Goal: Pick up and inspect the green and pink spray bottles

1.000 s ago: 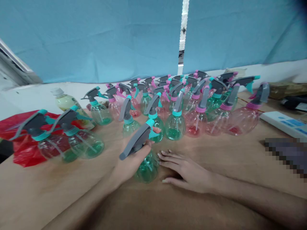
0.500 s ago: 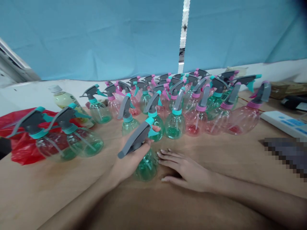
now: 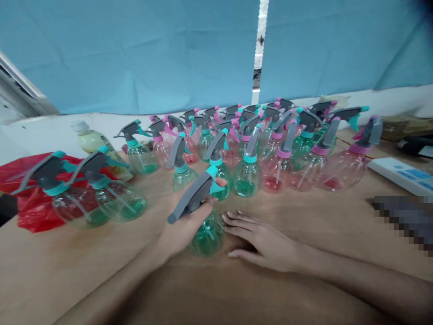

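My left hand (image 3: 186, 225) is closed around the neck of a green spray bottle (image 3: 208, 237) with a grey head and teal trigger; the palm hides its collar. The bottle stands on the wooden table at the front of the group. Flat on the tabletop just right of it lies my right hand (image 3: 259, 239), fingers stretched out and holding nothing, fingertips close beside the bottle's side. Directly behind stand another green spray bottle (image 3: 247, 178) and a pink spray bottle (image 3: 274, 174). Off to the left are two more green-collared spray bottles, one of them a clear greenish bottle (image 3: 120, 201).
Many more pink and green spray bottles crowd the back of the table (image 3: 101, 275). At left are a red plastic bag (image 3: 37, 212) and a leaning bottle with a white cap (image 3: 89, 137). A white device (image 3: 402, 174) lies at right, near a blurred-out dark object (image 3: 402, 221).
Almost nothing differs. The whole view has shifted very slightly; both hands and the held spray bottle keep their places on the table.
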The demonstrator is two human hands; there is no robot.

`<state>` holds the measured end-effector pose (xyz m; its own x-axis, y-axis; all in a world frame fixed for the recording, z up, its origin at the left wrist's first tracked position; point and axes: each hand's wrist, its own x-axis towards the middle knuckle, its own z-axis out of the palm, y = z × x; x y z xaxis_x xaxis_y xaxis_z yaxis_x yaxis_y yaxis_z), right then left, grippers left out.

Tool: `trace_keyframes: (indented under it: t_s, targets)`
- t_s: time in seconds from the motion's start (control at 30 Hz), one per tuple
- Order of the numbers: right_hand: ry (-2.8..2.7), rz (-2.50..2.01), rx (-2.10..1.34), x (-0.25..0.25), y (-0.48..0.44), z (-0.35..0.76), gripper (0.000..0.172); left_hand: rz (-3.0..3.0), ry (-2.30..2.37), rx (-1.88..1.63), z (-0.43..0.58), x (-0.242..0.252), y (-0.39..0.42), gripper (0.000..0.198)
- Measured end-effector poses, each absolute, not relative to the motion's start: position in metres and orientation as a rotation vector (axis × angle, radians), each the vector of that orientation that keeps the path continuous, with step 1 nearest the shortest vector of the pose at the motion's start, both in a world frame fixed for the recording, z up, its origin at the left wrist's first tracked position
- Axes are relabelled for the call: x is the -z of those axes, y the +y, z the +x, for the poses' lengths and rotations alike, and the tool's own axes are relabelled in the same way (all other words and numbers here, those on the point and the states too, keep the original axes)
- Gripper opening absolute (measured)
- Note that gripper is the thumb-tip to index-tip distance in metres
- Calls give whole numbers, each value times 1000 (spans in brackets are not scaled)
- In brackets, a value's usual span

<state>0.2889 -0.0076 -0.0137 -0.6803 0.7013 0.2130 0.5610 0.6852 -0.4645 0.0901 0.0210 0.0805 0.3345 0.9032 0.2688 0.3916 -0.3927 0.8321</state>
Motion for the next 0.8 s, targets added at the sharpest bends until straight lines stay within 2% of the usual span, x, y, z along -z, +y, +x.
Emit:
trace_keyframes:
  t_s: [0.3, 0.8]
  targets:
    - [-2535, -988, -502, 13, -7, 289, 59, 1924, 1131, -965, 88, -83, 19, 37]
    - [-2515, -990, -523, 13, -8, 289, 58, 1914, 1289, -1030, 87, -78, 19, 18]
